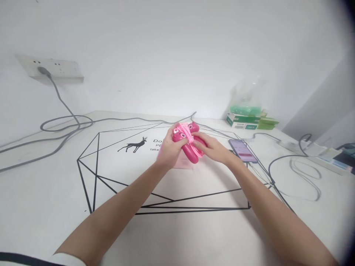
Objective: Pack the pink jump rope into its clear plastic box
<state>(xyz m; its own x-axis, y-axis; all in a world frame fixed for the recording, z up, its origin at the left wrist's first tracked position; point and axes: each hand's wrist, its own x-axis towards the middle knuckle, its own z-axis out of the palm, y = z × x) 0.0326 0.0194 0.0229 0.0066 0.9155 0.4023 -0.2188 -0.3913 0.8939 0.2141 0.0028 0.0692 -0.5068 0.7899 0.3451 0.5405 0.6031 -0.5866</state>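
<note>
Both hands meet at the middle of a white table (55,192) printed with black geometric lines and a deer. Between them is a pink skipping rope (188,142): two dark pink handles with a light pink cord wound round them. My left hand (169,149) grips the handles from the left, fingers curled. From the right, my right hand (210,147) pinches the cord against the handles. A pale pink packet (183,162) lies flat on the table just beneath the hands.
A phone (242,150) with a lit screen lies right of my right hand, on a cable. Grey cables (66,125) run from a wall socket (50,69) at left. Green boxes (249,121) stand at the back; a power strip (310,149) at right.
</note>
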